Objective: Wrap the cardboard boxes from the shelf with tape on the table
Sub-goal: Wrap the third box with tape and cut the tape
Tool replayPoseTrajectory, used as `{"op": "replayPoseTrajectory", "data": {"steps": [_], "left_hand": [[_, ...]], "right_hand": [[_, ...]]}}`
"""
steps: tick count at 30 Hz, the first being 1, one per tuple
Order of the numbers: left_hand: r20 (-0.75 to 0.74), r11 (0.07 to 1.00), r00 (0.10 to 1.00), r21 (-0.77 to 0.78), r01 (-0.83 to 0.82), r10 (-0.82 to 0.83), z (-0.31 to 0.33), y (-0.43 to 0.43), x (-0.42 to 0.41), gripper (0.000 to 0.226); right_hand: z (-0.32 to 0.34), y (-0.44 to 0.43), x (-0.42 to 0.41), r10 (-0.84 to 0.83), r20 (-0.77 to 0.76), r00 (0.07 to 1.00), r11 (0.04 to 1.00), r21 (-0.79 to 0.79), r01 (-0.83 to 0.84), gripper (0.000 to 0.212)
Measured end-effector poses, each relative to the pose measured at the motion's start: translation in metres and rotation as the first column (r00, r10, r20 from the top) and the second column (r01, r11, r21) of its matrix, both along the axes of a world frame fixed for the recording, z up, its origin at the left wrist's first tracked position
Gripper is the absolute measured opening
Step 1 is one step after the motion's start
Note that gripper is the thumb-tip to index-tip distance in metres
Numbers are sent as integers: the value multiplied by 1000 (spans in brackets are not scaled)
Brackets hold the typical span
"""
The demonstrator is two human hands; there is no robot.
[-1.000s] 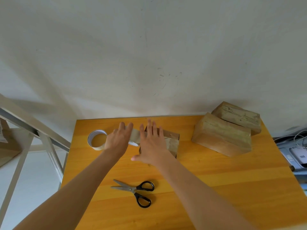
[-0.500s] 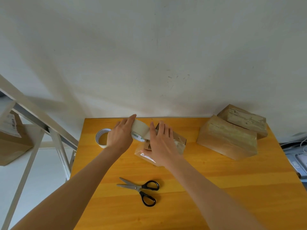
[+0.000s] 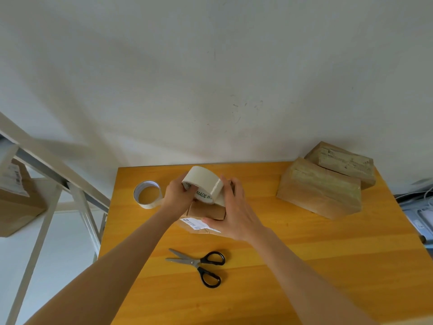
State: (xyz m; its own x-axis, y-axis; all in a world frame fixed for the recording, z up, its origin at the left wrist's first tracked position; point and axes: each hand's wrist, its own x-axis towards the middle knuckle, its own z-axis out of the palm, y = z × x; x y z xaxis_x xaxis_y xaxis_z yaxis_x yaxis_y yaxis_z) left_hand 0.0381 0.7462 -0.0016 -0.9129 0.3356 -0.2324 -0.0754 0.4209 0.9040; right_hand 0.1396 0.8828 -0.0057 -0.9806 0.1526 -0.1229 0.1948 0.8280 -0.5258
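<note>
A person's left hand (image 3: 177,198) grips a tape roll (image 3: 201,178), fingers (image 3: 191,190) curled into its core, holding it tilted just above a small box (image 3: 205,211) near the back middle of the yellow worktop (image 3: 304,266). The right hand (image 3: 236,214) clasps the box, thumb on its near labelled edge and fingers reaching over the far side against the roll's loose strip. A spare roll (image 3: 148,195) lies flat just left of the left hand. Black-handled scissors (image 3: 199,263) lie open nearer the person, apart from the box. Two taped boxes (image 3: 321,191) sit touching at the worktop's back right corner. At far left, a carton (image 3: 18,202) rests on a white shelf (image 3: 77,191).
</note>
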Motion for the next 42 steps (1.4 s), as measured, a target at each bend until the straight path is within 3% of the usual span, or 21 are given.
{"op": "replayPoseTrajectory", "data": {"steps": [4,9,14,23,25,28,34,42], "left_hand": [[-82,1000,996,5,18,-18,1,4,2,27],[-204,988,978,-156,8,-40,-3,-4,-5,32],[-327,947,923,-306,100,-203,0,-14,-14,38],[-459,815,782,-571,103,-421,-3,-22,-19,43],[-497,832,763,-547,95,-414,-5,-24,-17,48],[-498,886,802,-456,82,-330,-9,-22,-11,51],[-445,900,844,-426,95,-300,-19,-3,-3,38],[-324,942,930,-331,59,-172,-28,4,4,32]], "right_hand": [[2,9,2,25,36,999,1000,-2,-25,114],[-1,23,11,59,105,993,998,-1,-59,103],[-5,31,15,80,136,987,997,10,-83,101],[-12,47,22,101,199,975,995,5,-104,95],[-14,50,23,101,205,974,994,18,-107,99],[-18,55,26,97,226,969,990,77,-117,107],[-28,45,24,26,260,965,937,331,-115,110],[-44,39,17,61,159,985,911,395,-120,125]]}}
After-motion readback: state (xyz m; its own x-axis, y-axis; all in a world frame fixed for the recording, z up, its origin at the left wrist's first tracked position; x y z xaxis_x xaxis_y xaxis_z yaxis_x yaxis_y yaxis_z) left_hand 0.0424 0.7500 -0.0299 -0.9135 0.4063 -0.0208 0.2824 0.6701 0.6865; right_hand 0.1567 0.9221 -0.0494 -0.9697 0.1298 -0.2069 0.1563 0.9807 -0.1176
